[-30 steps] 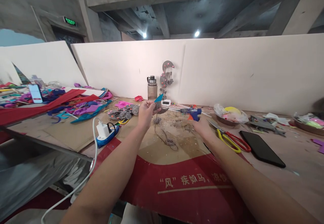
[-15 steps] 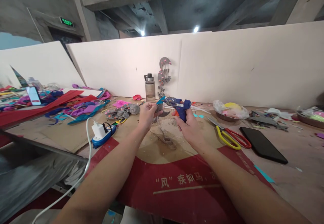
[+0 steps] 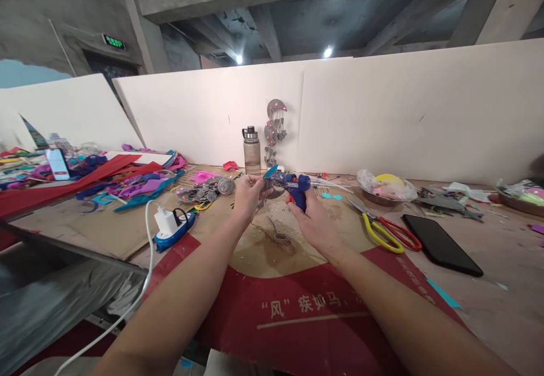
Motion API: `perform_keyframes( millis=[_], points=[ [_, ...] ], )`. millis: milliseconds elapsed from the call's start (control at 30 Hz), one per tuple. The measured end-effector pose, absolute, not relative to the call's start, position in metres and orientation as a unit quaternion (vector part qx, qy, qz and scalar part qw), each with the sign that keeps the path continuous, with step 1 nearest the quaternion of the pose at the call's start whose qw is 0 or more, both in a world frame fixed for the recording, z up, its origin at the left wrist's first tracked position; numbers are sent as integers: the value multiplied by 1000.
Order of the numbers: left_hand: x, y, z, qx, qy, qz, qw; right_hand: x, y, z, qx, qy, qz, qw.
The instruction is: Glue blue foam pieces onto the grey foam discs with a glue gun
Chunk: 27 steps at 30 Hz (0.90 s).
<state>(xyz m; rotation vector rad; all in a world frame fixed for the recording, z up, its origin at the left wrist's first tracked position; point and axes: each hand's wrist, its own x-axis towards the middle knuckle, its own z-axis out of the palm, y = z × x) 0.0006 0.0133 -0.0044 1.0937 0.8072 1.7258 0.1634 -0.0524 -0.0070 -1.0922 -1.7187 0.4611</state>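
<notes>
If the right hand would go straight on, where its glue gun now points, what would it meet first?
Most likely the grey piece in the left hand: the tip of the glue gun appears very close to it, though this view leaves depth unclear.

Grey piece (image 3: 266, 185) part-hidden by left hand (image 3: 246, 194), rightmost bowl (image 3: 512, 202) cropped

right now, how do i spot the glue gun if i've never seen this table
Find the big red and brown cardboard sheet in front of the white panels. Over its brown part, the right hand holds the glue gun, pointed toward the left hand. It is dark blue and pistol-shaped, unlike the yellow and red scissors to its right.
</notes>
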Motion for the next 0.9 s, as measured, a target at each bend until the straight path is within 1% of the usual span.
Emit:
perform_keyframes(
  millis=[300, 900],
  points=[
    [1, 14, -5, 457, 337, 709, 419, 162, -51, -9, -462, -710, 176, 501],
    [-2, 11, -5, 466, 311, 711, 425, 165, -52, -8, -462, -701, 167, 517]
  ],
)
